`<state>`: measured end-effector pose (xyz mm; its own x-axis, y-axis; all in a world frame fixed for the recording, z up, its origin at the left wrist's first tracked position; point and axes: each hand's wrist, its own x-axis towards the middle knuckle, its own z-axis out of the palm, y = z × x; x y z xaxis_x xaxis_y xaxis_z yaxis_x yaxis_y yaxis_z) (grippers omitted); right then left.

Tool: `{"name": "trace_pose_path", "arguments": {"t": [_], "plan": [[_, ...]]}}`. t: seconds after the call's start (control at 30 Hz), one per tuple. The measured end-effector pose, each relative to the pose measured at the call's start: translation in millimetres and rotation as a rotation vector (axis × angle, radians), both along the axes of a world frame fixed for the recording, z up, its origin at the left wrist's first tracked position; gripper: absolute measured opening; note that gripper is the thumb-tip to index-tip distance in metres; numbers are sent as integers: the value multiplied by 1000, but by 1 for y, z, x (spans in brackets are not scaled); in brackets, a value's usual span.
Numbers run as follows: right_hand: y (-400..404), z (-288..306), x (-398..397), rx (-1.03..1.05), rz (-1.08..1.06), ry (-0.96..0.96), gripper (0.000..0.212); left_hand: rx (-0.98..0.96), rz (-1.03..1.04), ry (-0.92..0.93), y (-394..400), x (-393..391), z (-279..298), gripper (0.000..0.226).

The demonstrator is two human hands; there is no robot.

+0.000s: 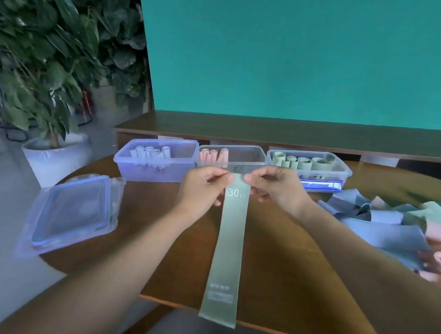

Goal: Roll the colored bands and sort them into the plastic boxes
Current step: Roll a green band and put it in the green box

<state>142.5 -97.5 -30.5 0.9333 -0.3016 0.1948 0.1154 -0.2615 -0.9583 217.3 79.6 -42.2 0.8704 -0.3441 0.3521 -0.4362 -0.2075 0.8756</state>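
Green band [227, 250] hanging over table [286, 256] edge, left hand [203, 187] and right hand [274, 186] each pinching its top in a closed grip

Soft, even, dim light with a cool cast; shadows are faint. A bright blue-white glare streaks the right box [319, 184], and the plant [50, 37] and frame edges look blurred and bowed.

Sage-green band [229, 239], white "30" print; rolls [151, 153] perhaps pale blue.
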Motion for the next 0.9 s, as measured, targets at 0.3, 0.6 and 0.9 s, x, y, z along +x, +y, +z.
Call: {"name": "trace_pose_path", "arguments": {"t": [0.3, 0.6, 0.9], "plan": [[-10, -55, 62, -164, -101, 96, 11, 128, 97, -1, -12, 55, -52, 12], [-5, -63, 72, -376, -179, 140, 31, 193, 148, 12, -12, 65, -60, 23], [19, -62, 0, -530, -108, 106, 32, 407, 86, -27, 24, 12, -54, 29]]}}
